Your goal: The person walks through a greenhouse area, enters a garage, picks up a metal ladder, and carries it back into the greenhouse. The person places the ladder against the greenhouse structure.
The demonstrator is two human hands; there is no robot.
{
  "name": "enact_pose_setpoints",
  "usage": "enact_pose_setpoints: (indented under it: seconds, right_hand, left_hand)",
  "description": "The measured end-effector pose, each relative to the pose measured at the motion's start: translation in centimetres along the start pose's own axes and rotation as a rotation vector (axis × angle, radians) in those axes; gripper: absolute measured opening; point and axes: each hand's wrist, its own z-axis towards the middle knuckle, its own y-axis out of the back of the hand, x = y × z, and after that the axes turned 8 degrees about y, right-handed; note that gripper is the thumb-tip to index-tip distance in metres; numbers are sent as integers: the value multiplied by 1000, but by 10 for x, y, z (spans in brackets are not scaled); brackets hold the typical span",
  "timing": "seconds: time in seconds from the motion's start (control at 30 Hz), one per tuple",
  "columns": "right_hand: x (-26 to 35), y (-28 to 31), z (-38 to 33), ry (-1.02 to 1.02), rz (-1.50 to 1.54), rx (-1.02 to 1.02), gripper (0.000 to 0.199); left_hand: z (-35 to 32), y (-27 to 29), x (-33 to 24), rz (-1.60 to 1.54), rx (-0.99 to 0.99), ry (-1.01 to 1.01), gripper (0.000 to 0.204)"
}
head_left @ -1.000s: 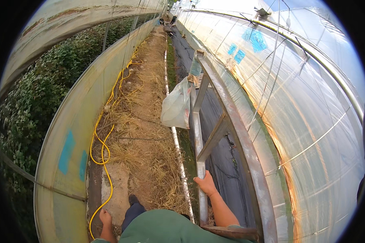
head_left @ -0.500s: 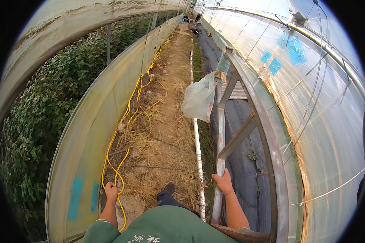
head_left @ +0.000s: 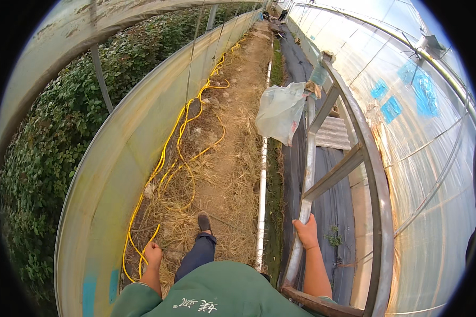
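My right hand [head_left: 307,231] is wrapped around the near rail of a metal ladder [head_left: 378,211]. The ladder has crosspieces between two rails, stretches ahead on my right side, and its near end lies by my right forearm. A translucent plastic bag [head_left: 281,113] hangs from its far end, beside a clear plastic bottle [head_left: 318,74]. My left hand [head_left: 153,254] hangs low at my left with its fingers curled in, and nothing shows in it. Close by, a yellow hose [head_left: 136,222] lies on the ground, apart from the hand.
A dirt path [head_left: 222,179] strewn with dry straw runs ahead. Along its right side lie a white pipe [head_left: 263,185] and black ground sheeting [head_left: 330,198]. Plastic film walls stand on both sides, with leafy plants [head_left: 42,174] beyond the left one. Corrugated sheet [head_left: 332,132] lies ahead right.
I have stepped forward along the path, and one foot now shows ahead. The ladder and bag have shifted right in view, with my right hand still around the rail.
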Motion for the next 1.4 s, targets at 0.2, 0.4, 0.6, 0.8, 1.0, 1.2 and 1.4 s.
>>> enact_pose_setpoints:
  seconds: [0.2,0.4,0.6,0.8,1.0,1.2,1.4]
  right_hand:
    - [15,-50,176,48,22,-32,40]
    - [48,-81,332,58,10,-34,34]
    - [48,-114,494,-1,19,-10,38]
    - [35,-168,689,-64,82,3,39]
    - [72,-179,872,69,96,-27,40]
    - [83,-218,1038,15,109,18,40]
    - [97,-281,1212,143,89,-17,39]
  left_hand:
    - [121,-105,-142,105,-58,-91,20]
    - [200,-167,-322,148,38,-130,18]
    - [285,-235,-467,70,20,-189,14]
    - [392,-317,-544,150,-34,-188,15]
    - [447,-384,-619,181,-122,-93,14]
    - [521,-471,-733,207,-56,-36,14]
    - [640,-569,-896,233,7,-56,16]
